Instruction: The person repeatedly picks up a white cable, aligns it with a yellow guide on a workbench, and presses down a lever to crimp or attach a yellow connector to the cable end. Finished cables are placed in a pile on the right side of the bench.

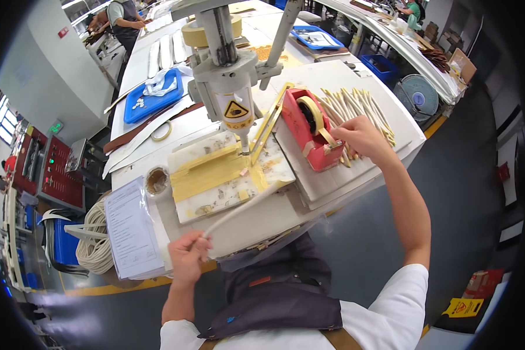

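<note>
logged one pale cord (239,211), along the near edge of the white board (186,204), near end pinched between thumb and fingers of left hand (188,256). found pointing away and rightward, long axis diagonal, slightly bowed. noted right hand (361,137) at red tape dispenser (300,125), fingertips drawn together, seemingly pinching tape (326,137), partly hidden from view. judged done: heap of yellow-tipped cords (356,111). judged left: pale cord, not yet among these.

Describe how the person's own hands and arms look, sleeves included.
The left hand and right hand are bare, their fingers ungloved. The forearms are uncovered too, below short white sleeves that end near the elbows.
</note>
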`<state>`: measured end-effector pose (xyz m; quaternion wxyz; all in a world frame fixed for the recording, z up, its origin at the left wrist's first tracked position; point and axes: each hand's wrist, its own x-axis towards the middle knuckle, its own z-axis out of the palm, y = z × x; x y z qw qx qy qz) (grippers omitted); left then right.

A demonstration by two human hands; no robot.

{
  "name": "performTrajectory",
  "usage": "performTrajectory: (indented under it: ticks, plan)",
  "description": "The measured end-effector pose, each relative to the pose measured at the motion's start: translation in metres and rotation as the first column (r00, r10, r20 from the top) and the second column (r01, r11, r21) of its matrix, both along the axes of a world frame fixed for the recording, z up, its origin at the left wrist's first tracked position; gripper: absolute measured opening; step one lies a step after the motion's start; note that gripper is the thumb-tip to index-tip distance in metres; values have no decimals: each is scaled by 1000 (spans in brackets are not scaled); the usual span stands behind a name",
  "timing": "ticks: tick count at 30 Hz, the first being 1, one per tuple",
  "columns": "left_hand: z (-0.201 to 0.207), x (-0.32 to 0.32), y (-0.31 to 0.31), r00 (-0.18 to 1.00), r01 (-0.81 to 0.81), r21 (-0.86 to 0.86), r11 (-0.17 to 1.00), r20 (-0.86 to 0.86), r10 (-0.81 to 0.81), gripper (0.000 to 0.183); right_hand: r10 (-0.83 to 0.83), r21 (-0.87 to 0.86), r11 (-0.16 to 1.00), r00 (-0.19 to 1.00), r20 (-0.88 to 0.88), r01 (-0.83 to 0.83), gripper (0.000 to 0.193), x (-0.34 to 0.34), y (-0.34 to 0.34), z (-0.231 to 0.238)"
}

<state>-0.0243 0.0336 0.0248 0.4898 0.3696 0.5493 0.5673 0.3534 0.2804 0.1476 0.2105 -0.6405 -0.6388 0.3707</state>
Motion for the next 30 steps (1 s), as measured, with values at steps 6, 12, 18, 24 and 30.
performTrajectory:
  ticks: [6,12,18,24,30]
  plan:
    - [0,70,-11,900,174,-160,972,426,-91,20,21,-211,975,973,-230,-70,21,-3,12,-5]
    - [2,87,-25,877,247,-151,957,454,-155,21,-174,-323,945,760,-626,-50,30,12,-5,-18]
    - [9,89,-16,888,180,-135,974,449,-102,22,-150,-182,983,572,-806,1,42,11,-38,-38]
    - [7,87,-11,882,156,-120,980,463,-84,25,-130,3,979,643,-755,202,26,8,-55,-78]
    - [14,87,-2,900,129,-101,986,429,-74,24,-17,313,933,888,-459,180,27,14,-51,-102]
